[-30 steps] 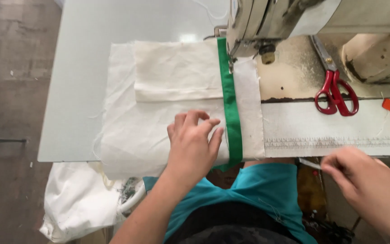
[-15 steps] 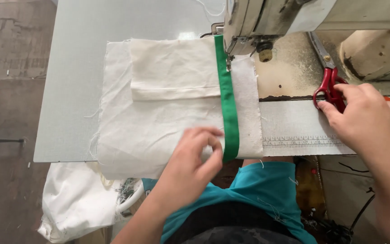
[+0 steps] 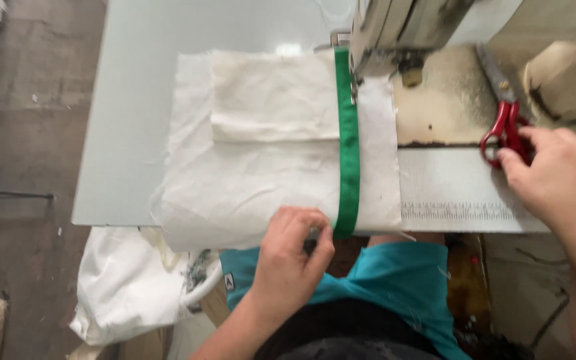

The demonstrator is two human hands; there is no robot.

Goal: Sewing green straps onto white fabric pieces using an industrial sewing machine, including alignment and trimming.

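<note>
A cream cloth (image 3: 261,167) lies flat on the sewing table with a green strip (image 3: 348,147) running down it from under the sewing machine head (image 3: 401,33). My left hand (image 3: 291,257) pinches the near edge of the cloth beside the lower end of the green strip. My right hand (image 3: 555,173) is on the red handles of the scissors (image 3: 505,127), which rest on the machine bed at the right. Its fingers curl around the handles.
The pale grey table (image 3: 135,120) reaches left to its edge, with concrete floor beyond. A white bag (image 3: 128,287) sits below the table's front edge. A printed ruler strip (image 3: 455,210) runs along the front at the right.
My right hand rose from the front right corner to the red scissors and settled on their handles. My left hand slid back from flat on the cloth to its near edge.
</note>
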